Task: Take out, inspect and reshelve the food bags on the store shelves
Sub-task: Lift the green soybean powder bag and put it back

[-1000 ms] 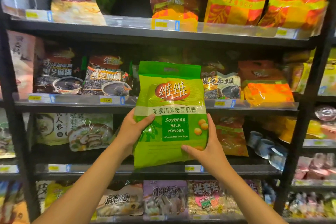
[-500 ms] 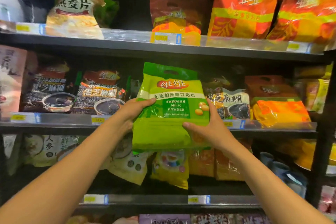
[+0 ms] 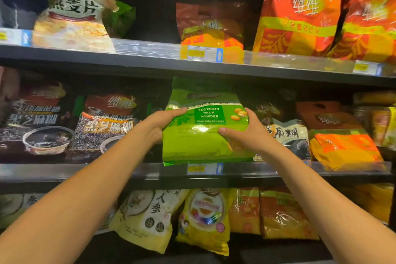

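A green soybean milk powder bag (image 3: 199,141) leans back into the middle shelf (image 3: 257,174), its bottom edge at the shelf's front lip and its top tucked under the shelf above. My left hand (image 3: 160,122) grips the bag's left side with the thumb across the front. On the bag's right side, my right hand (image 3: 244,133) holds it with the thumb pressing the front. Both forearms reach up from the bottom of the view.
Black sesame paste bags (image 3: 107,122) stand left of the green bag, another sesame bag (image 3: 287,133) and an orange bag (image 3: 342,148) to its right. Orange-red bags (image 3: 300,13) and an oat bag (image 3: 72,21) fill the top shelf. Yellow bags (image 3: 203,218) hang below.
Both hands have lifted the green bag up and pushed it back into the middle shelf; it now tilts away and its base sits at the shelf edge. The view has moved closer and upward.
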